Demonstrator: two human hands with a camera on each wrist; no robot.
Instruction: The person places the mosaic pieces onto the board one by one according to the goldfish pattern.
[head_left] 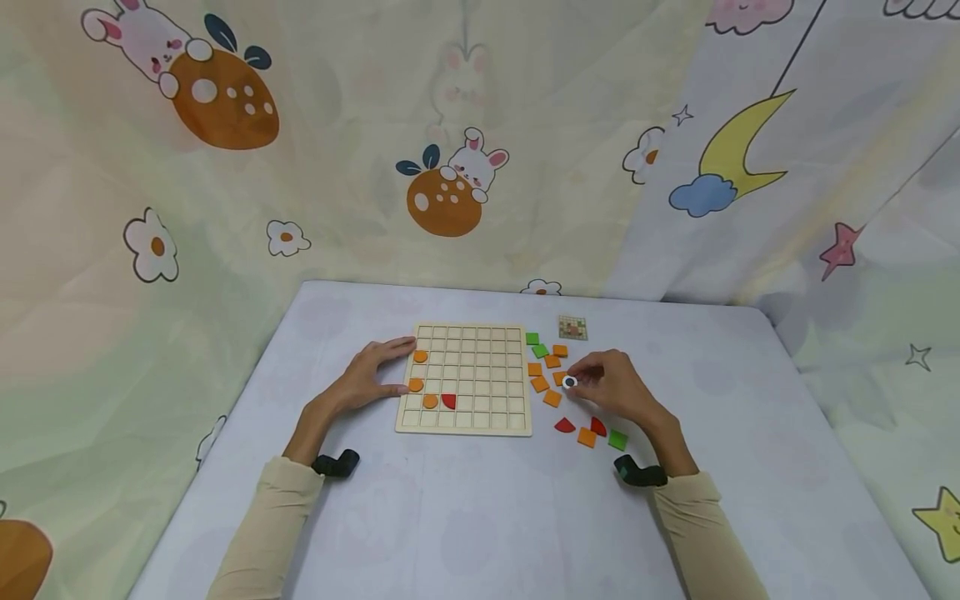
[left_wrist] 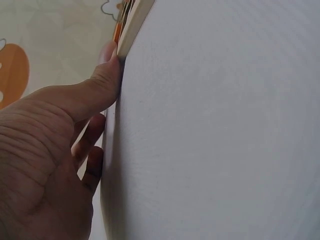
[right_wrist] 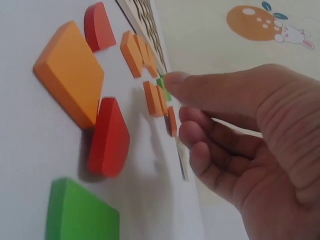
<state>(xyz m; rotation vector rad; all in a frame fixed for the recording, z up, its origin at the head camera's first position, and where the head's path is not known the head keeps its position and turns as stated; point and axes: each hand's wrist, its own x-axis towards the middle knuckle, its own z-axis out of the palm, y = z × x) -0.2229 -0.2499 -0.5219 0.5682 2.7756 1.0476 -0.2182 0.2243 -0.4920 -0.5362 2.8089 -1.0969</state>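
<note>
A pale wooden grid board [head_left: 483, 375] lies on the table. Orange discs [head_left: 430, 402] and a red quarter-round piece [head_left: 448, 402] sit in its left part. My left hand [head_left: 363, 379] touches the board's left edge with thumb and fingertips spread; in the left wrist view its thumb [left_wrist: 97, 90] meets the wooden edge. Right of the board, my right hand [head_left: 611, 385] pinches a small white disc [head_left: 570, 382] with a dark centre, above loose orange squares. In the right wrist view that disc is hidden behind the thumb [right_wrist: 215, 92].
Green squares [head_left: 532, 338] and several orange squares [head_left: 540, 384] lie beside the board's right edge. Nearer me are red pieces [head_left: 565, 425], another orange square [head_left: 587, 437] and a green square [head_left: 618, 440]. A small patterned card [head_left: 573, 327] lies at the back.
</note>
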